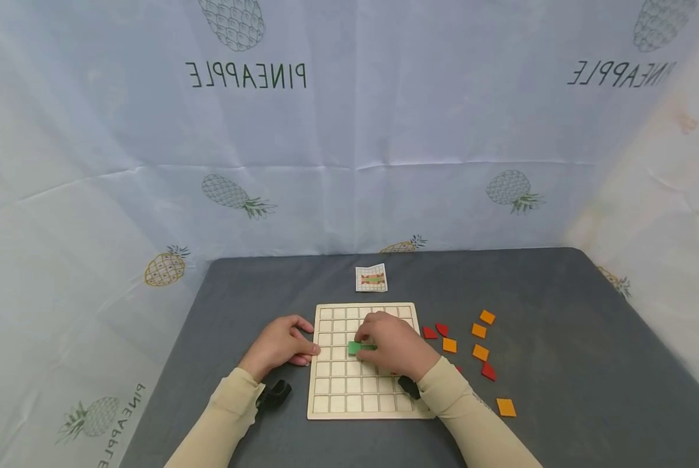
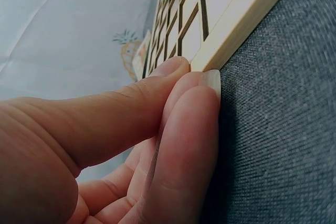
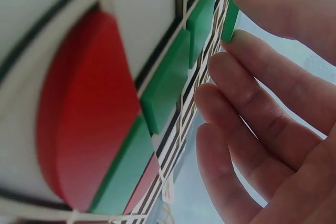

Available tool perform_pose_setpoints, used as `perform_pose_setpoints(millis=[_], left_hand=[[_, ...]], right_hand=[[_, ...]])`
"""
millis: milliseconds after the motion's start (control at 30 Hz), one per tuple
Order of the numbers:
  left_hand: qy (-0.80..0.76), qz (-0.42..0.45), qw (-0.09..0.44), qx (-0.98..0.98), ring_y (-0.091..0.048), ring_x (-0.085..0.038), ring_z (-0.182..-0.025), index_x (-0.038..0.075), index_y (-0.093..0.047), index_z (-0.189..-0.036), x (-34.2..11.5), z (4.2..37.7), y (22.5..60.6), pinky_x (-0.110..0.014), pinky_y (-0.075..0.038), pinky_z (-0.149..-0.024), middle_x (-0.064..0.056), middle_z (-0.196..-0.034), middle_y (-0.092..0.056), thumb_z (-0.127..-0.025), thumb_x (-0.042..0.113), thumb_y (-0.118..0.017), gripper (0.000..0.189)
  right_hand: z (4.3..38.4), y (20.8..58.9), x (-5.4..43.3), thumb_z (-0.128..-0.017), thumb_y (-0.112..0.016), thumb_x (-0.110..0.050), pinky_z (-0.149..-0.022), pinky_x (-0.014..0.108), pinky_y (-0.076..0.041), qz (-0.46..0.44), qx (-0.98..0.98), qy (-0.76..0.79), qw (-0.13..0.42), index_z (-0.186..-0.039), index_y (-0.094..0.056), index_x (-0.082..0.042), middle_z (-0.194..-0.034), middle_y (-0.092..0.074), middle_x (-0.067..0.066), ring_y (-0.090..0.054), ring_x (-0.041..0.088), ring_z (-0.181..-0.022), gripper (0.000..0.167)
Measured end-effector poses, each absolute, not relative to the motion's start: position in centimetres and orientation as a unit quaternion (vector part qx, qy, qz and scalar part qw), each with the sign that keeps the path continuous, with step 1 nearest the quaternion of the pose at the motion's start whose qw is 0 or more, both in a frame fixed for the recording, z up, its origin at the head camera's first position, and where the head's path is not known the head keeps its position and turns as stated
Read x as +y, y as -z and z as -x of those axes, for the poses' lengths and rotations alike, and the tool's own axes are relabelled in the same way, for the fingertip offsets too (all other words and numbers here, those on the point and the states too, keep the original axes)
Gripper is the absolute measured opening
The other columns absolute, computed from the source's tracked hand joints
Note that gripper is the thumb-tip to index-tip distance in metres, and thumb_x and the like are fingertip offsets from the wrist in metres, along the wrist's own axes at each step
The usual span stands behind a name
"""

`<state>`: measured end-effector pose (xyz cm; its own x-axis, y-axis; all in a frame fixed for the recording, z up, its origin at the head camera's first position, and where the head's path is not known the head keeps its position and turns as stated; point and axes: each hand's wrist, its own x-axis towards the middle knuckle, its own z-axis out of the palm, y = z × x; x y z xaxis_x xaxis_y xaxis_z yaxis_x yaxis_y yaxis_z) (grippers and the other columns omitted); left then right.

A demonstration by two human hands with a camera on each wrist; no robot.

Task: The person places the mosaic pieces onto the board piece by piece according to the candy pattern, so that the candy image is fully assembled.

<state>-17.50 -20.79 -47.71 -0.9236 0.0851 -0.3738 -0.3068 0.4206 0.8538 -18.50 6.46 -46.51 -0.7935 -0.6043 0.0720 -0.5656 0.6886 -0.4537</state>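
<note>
A square wooden grid board (image 1: 338, 385) lies on the grey table. At its left edge my left hand (image 1: 279, 342) pinches the rim between thumb and index finger, as the left wrist view shows up close. Over the middle of the board, my right hand (image 1: 399, 342) pinches a green square tile (image 1: 354, 348) between thumb and fingertip. In the right wrist view that held tile (image 3: 230, 18) stands on edge at the grid. Other green tiles (image 3: 170, 80) lie in a line on the board, beside a red curved-edge piece (image 3: 86, 111). My right hand hides part of the grid.
Right of the board lie several orange square tiles (image 1: 481, 352) and several red pieces (image 1: 488, 372), one orange tile (image 1: 506, 407) nearer the front. Behind the board is a small paper card (image 1: 371, 278) with a printed grid pattern. A pineapple-print cloth (image 1: 355, 130) hangs behind the table.
</note>
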Motion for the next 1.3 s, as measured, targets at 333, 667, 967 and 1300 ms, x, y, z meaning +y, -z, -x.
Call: perform_pose_setpoints(millis=[333,667,967,1300], left_hand=[[-0.535,0.069,0.182,0.822,-0.075,-0.016,-0.066,0.002,-0.068,-0.119,-20.75,17.61,47.78,-0.034,-0.068,-0.064,-0.014,-0.088,-0.073,-0.085,0.007,-0.092,0.042],[-0.53,0.073,0.184,0.825,-0.075,-0.016,-0.066,0.003,-0.068,-0.118,-20.66,17.64,47.67,-0.034,-0.068,-0.064,-0.013,-0.088,-0.073,-0.085,0.008,-0.092,0.041],[-0.531,0.072,0.185,0.824,-0.075,-0.016,-0.066,0.003,-0.069,-0.118,-20.61,17.65,47.62,-0.034,-0.068,-0.065,-0.013,-0.088,-0.073,-0.085,0.009,-0.092,0.041],[-0.529,0.075,0.182,0.826,-0.075,-0.017,-0.066,0.004,-0.069,-0.118,-20.67,17.54,47.7,-0.034,-0.068,-0.065,-0.013,-0.088,-0.072,-0.084,0.01,-0.093,0.042]], right_hand=[[18.27,46.7,6.05,-0.092,-0.088,-0.024,-0.071,0.02,-0.053,0.326,0.92,0.213,0.033,-0.101,-0.083,-0.02,-0.096,-0.07,-0.009,-0.054,0.003,-0.083,0.011],[18.22,46.93,5.8,-0.091,-0.089,-0.026,-0.07,0.02,-0.052,0.329,0.922,0.202,0.034,-0.101,-0.083,-0.019,-0.096,-0.07,-0.009,-0.054,0.004,-0.084,0.013],[18.24,46.96,5.79,-0.091,-0.088,-0.027,-0.069,0.02,-0.052,0.328,0.924,0.195,0.032,-0.101,-0.084,-0.02,-0.095,-0.07,-0.008,-0.054,0.004,-0.083,0.013],[18.39,46.35,6.76,-0.093,-0.088,-0.028,-0.074,0.025,-0.057,0.325,0.923,0.204,0.022,-0.103,-0.084,-0.019,-0.099,-0.072,-0.007,-0.06,0.007,-0.087,0.014]])
